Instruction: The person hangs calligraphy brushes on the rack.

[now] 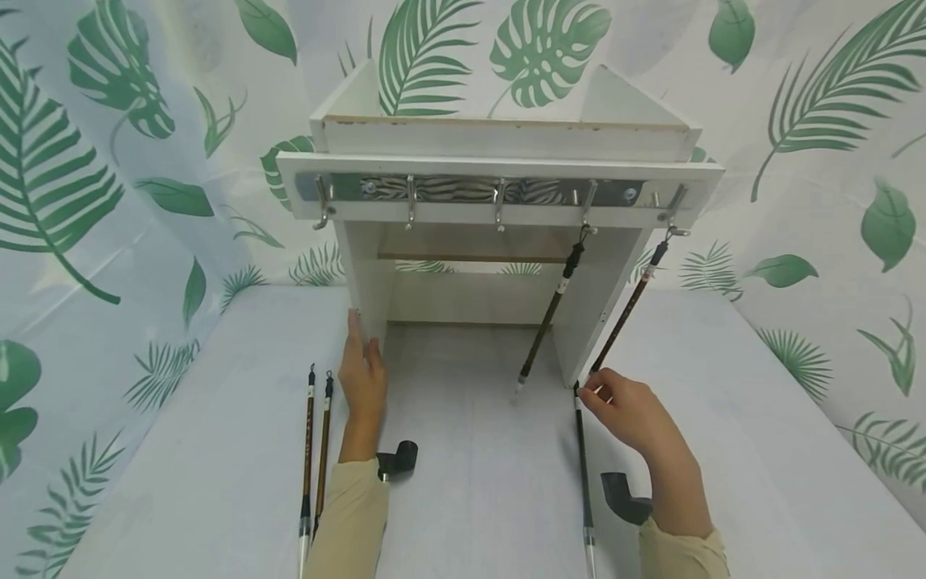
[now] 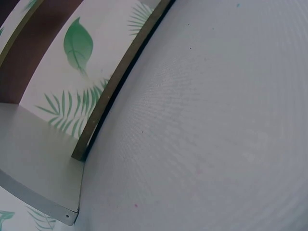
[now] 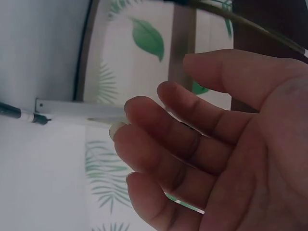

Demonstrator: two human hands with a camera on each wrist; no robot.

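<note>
My left hand (image 1: 364,382) rests against the left side panel (image 1: 365,277) of a white hook rack (image 1: 499,165), fingers straight and pointing up; it is out of sight in the left wrist view. Beside the foot of the right panel is my right hand (image 1: 620,406), its fingers loosely bent with nothing in the palm (image 3: 231,159). Just by its fingertips lies the looped top end of a dark calligraphy brush (image 1: 583,458) on the table. Two brown calligraphy brushes hang from the rack's right-hand hooks: an inner brush (image 1: 547,318) and an outer brush (image 1: 629,310), whose lower end is hidden by the right hand.
Two more calligraphy brushes (image 1: 307,450) lie side by side on the white table (image 1: 470,482), left of my left forearm. The rack's three left hooks (image 1: 411,201) carry nothing. Leaf-printed cloth (image 1: 825,241) surrounds the table. A black elbow-shaped piece (image 1: 625,498) sits by the right wrist.
</note>
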